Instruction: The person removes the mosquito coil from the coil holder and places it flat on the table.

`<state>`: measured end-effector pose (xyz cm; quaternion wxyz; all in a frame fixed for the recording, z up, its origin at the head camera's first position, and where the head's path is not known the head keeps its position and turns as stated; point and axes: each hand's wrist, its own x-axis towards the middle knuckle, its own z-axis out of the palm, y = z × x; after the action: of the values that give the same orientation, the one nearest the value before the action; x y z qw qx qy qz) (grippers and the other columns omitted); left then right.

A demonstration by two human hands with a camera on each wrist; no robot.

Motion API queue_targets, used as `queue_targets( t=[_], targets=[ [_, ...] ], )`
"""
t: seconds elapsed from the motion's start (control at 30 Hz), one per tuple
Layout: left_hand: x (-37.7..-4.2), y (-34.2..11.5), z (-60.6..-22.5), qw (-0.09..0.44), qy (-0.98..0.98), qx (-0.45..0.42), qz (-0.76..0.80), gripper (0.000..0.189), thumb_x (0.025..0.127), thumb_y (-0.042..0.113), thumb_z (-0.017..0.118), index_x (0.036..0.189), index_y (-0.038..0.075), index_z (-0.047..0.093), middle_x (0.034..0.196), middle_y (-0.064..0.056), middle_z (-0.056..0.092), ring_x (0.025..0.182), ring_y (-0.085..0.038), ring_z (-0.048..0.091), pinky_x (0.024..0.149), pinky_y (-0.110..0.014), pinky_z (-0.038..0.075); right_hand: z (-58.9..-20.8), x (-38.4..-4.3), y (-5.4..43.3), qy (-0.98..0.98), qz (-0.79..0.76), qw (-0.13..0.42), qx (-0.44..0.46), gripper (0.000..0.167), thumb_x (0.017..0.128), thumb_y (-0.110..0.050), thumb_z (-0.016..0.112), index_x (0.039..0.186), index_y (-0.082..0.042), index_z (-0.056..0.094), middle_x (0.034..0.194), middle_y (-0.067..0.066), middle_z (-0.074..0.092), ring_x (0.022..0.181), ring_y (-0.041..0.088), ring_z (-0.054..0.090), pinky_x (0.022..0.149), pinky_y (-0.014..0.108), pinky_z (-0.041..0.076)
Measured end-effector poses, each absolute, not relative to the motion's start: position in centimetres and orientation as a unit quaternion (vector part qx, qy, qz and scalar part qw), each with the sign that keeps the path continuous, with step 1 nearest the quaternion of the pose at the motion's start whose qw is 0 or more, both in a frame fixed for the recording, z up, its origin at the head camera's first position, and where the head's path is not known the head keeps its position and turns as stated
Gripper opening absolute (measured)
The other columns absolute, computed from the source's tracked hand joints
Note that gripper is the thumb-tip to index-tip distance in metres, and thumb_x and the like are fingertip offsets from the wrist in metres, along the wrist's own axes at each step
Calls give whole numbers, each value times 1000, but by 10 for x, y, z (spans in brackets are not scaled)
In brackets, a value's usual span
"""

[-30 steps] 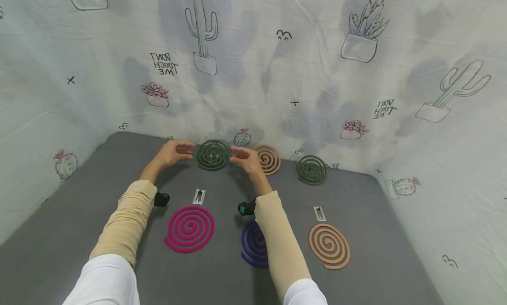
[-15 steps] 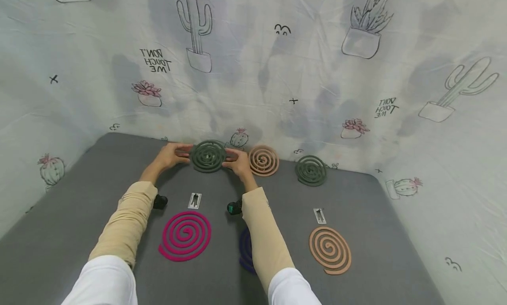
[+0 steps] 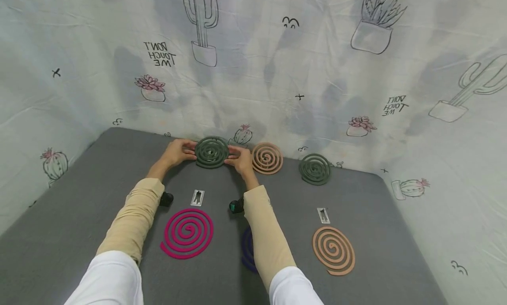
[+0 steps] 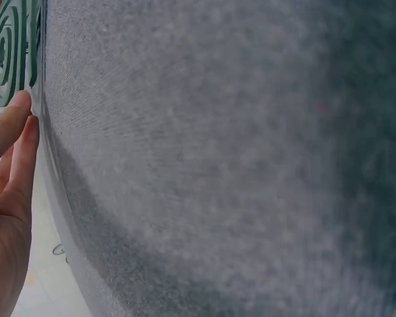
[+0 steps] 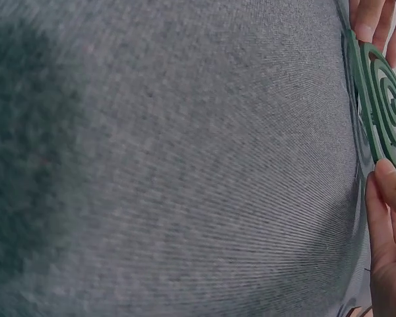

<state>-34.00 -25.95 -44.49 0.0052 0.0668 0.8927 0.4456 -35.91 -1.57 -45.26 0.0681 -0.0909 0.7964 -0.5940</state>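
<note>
A dark green mosquito coil [image 3: 211, 152] is at the far edge of the grey table, between both hands. My left hand [image 3: 176, 152] pinches its left rim; in the left wrist view, thumb and fingers [image 4: 18, 109] meet at the edge. On the opposite side, my right hand [image 3: 240, 160] pinches the rim with the thumb [image 5: 388, 173] on top. In the right wrist view the coil [image 5: 391, 105] is seen nearly edge-on, with another green strip close beneath it. A small light metal piece shows at its centre in the head view.
Along the back lie an orange coil [image 3: 267, 158] and another green coil [image 3: 314, 169]. Nearer are a pink coil [image 3: 187, 233], a purple coil [image 3: 247, 251] partly under the right sleeve, and an orange coil [image 3: 334, 251]. Two metal stands [image 3: 197, 198] lie flat. A printed curtain [image 3: 253, 67] hangs behind.
Both hands have closed in from either side of the green coil and now grip its rim. The right hand moved left, off the orange coil it overlapped. The view has shifted slightly.
</note>
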Motion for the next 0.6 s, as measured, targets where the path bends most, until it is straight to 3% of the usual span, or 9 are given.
queue_targets(
  t=[0.43, 0.6],
  targets=[
    [-344, -256, -446, 4, 899, 66, 434, 50, 101, -5, 75, 146, -18, 58, 154, -38, 54, 131, -53, 66, 109, -58, 59, -448, -363, -5, 818, -561, 58, -117, 54, 96, 10, 77, 148, 3, 66, 148, 26, 66, 126, 41, 71, 104, 44, 65],
    [-345, -257, -447, -4, 898, 70, 434, 49, 100, -4, 76, 143, -19, 59, 151, -38, 56, 129, -54, 67, 108, -58, 59, -447, -363, -4, 818, -558, 61, -123, 53, 97, 8, 77, 148, 3, 66, 149, 25, 66, 126, 41, 71, 103, 42, 65]
  ],
)
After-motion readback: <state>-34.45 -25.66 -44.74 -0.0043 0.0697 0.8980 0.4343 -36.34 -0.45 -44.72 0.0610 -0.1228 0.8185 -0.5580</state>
